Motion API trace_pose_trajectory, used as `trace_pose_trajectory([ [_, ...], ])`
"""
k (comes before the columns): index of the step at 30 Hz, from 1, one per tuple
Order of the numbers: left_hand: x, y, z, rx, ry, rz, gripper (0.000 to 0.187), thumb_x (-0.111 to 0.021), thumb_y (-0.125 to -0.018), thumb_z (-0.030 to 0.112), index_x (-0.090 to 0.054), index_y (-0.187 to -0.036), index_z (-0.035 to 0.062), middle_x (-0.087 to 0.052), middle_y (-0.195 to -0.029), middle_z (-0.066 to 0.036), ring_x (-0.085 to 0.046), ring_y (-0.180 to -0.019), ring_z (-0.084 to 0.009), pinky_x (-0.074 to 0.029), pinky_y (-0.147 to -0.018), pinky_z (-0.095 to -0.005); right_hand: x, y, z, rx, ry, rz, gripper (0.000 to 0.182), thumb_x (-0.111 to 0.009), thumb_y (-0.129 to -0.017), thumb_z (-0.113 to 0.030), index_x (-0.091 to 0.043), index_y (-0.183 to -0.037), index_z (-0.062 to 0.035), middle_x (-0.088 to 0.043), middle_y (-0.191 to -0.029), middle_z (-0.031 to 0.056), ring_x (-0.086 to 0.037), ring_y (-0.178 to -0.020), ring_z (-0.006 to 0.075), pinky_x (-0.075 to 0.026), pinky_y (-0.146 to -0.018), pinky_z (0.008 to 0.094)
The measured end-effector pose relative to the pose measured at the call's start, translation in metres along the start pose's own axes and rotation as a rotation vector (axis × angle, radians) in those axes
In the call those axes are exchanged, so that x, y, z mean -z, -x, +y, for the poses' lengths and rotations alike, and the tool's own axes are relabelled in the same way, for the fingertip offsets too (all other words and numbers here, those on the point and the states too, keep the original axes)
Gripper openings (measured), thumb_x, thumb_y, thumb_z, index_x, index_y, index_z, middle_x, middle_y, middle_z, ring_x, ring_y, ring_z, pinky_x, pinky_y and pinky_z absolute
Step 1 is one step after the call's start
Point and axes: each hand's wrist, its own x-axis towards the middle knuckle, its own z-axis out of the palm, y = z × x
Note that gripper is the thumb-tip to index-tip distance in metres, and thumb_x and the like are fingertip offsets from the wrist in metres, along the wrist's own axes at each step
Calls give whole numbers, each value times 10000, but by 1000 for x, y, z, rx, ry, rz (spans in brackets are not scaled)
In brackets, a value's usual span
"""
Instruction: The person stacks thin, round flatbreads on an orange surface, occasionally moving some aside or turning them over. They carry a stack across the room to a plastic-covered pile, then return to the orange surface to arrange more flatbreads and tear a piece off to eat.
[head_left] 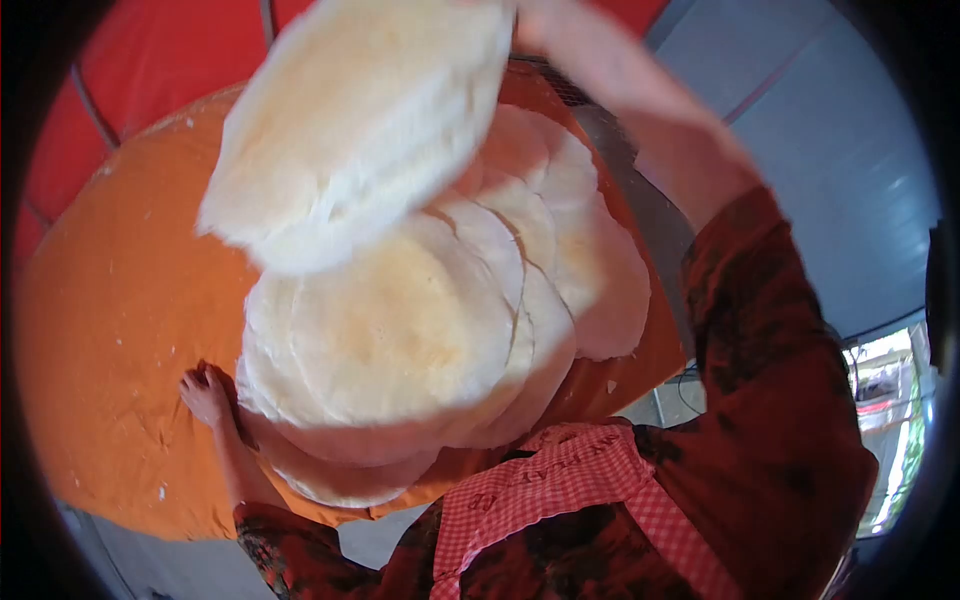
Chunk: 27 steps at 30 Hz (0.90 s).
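A large round flatbread (360, 130), pale with light brown patches, hangs tilted in the air at the upper middle, smeared by motion. My right hand (530, 25) is at its upper right edge, closed on it; the fingertips are largely hidden. Below lies an overlapping heap of similar flatbreads (400, 330) on an orange cloth (110, 320). Left of the heap, my left hand (207, 397) rests on the cloth with its fingers curled in, close to the heap's edge. Nothing shows in it.
More flatbreads (590, 250) overlap at the right side of the orange surface. Behind it is a red covering (160, 50) with dark bars. A grey-blue surface (840, 150) fills the upper right. My red checked apron (540, 480) is close to the near edge.
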Motion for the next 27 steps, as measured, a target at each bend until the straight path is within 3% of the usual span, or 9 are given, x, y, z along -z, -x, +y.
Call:
trace_pose_trajectory([
  [4,6,5,-28,-36,388,-154,310,-623,-836,313,-589,-929,19,-567,-965,-179,-555,-899,-352,-458,-785,-433,34,167,133,-444,-129,-30,533,-653,-807,-181,-471,-1298,-83,-543,-1233,75,-556,-1068,166,-522,-800,370],
  [5,15,12,-29,-20,586,-216,296,-634,-836,295,-595,-913,12,-571,-950,-175,-557,-885,-347,-458,-777,-427,52,190,163,-683,36,-66,463,-668,-793,-160,-512,-1216,-58,-575,-1135,88,-586,-983,177,-526,-745,355],
  [7,65,34,2,-45,302,-137,278,-643,-836,272,-601,-901,5,-578,-935,-163,-556,-882,-334,-454,-764,-412,97,230,213,-1167,365,-140,326,-696,-764,-120,-594,-1052,-9,-639,-938,114,-646,-812,199,-536,-635,325],
  [10,94,70,21,-17,10,-82,331,-662,-819,331,-601,-875,10,-582,-917,-168,-557,-886,-333,-447,-750,-418,171,206,287,-813,426,217,194,-686,-739,-178,-630,-865,-42,-637,-813,115,-596,-596,192,-474,-448,367],
  [13,87,74,24,273,-72,-467,405,-647,-806,430,-605,-886,35,-581,-933,-203,-561,-909,-361,-449,-768,-457,206,134,317,-675,306,255,112,-640,-728,-99,-633,-792,-7,-630,-662,97,-605,-552,178,-501,-482,313],
  [17,38,72,-17,317,-341,-406,476,-610,-794,469,-533,-1032,63,-565,-986,-252,-555,-926,-423,-451,-808,-503,208,29,377,-529,998,433,246,-682,-695,-189,-658,-855,-2,-674,-767,133,-660,-673,248,-541,-625,359],
  [20,38,71,-36,330,-273,-420,470,-623,-775,429,-495,-1052,71,-555,-997,-255,-552,-922,-434,-452,-807,-512,198,-13,396,-652,927,669,389,-718,-666,-275,-662,-942,-6,-684,-886,143,-670,-813,263,-537,-728,361],
  [23,41,79,-41,284,-287,-376,441,-645,-757,380,-482,-1028,72,-544,-1014,-251,-547,-915,-441,-455,-793,-519,198,-19,363,-785,504,471,442,-761,-619,-230,-659,-993,-19,-676,-960,136,-660,-881,250,-533,-757,352],
  [27,22,72,-74,269,-183,-421,401,-695,-742,207,-431,-1018,85,-546,-1040,-178,-573,-911,-358,-481,-781,-471,198,-52,404,-730,614,455,446,-781,-585,-164,-656,-987,-17,-673,-970,142,-654,-894,263,-524,-778,358],
])
